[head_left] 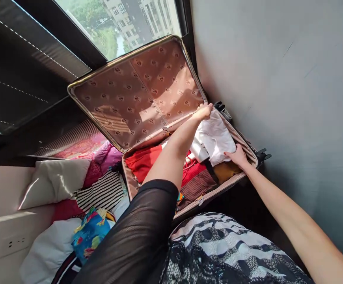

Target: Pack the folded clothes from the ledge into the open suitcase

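Observation:
An open suitcase (130,179) lies against the grey wall, its patterned lid (136,90) raised toward the window. Inside are folded red (143,159), maroon (198,185) and mustard (224,171) clothes. A white cloth (215,136) lies on top at the far end. My left hand (204,111) is closed on the far edge of that white cloth, near the lid hinge. My right hand (238,156) rests on the cloth's near corner with fingers pressed down on it. A white cylindrical item (197,150) sits beside the cloth.
Pillows (53,179), striped fabric (102,191) and a colourful printed cloth (90,232) are piled to the left. A grey wall (292,98) rises on the right. Suitcase wheels (261,154) stick out toward it. A black-and-white patterned garment (219,248) covers my lap.

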{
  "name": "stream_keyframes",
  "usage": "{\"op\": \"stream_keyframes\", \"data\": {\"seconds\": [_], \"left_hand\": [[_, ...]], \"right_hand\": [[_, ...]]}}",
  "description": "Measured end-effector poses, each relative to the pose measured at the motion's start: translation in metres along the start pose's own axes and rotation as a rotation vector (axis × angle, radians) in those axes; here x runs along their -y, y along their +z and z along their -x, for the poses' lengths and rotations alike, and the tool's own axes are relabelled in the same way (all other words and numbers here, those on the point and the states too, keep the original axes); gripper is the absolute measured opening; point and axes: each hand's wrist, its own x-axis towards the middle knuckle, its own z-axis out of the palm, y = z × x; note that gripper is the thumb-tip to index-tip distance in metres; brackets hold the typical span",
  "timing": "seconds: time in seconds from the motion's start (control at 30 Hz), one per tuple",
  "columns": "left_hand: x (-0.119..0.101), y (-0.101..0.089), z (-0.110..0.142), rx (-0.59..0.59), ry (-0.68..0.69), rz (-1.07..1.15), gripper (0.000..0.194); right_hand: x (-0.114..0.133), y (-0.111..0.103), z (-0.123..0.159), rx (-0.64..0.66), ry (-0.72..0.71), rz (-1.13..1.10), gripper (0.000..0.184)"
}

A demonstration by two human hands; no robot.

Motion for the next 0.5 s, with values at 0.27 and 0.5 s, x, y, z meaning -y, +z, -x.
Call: {"op": "stream_keyframes", "data": {"seconds": [0.27, 0.5], "left_hand": [[0.003, 0.081, 0.135, 0.048, -0.094, -0.157, 0.054], [0.025, 0.079, 0.367, -0.211, -0.357, 0.019, 0.032]], "right_hand": [[-0.006, -0.003, 0.029, -0.071, -0.505, 0.69, 0.072], [-0.053, 0.012, -0.021, 0.241, -0.601, 0.7, 0.068]]}}
